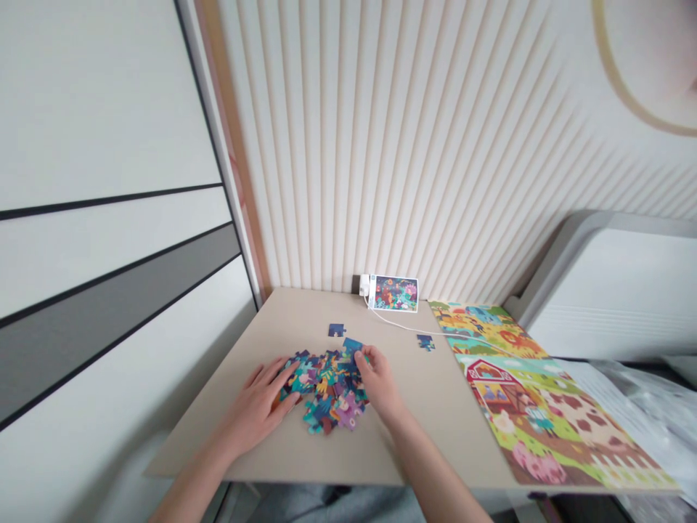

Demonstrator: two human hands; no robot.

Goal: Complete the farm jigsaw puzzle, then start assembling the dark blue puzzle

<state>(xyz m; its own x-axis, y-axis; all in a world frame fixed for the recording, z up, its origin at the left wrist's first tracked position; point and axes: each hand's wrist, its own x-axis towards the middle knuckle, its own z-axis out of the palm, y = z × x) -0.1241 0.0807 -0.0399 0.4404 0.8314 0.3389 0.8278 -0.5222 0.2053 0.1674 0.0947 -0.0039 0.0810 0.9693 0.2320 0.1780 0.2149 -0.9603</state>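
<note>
Left hand [255,407]: fingers [277,385] spread open, released, resting on the puzzle pieces [327,392]
Right hand [378,381]: fingers clenched on a blue piece [353,346]
Pile: on the desk [435,428], nearer its front edge

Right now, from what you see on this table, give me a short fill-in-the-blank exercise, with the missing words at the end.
The left hand rests at the ____ side of the heap of jigsaw pieces. The fingers of the right hand touch a ____ piece on the heap. Apart from the heap, ____ loose pieces lie on the table. The large farm picture at the right shows a red ____.

Missing words: left; blue; two; barn.
</note>
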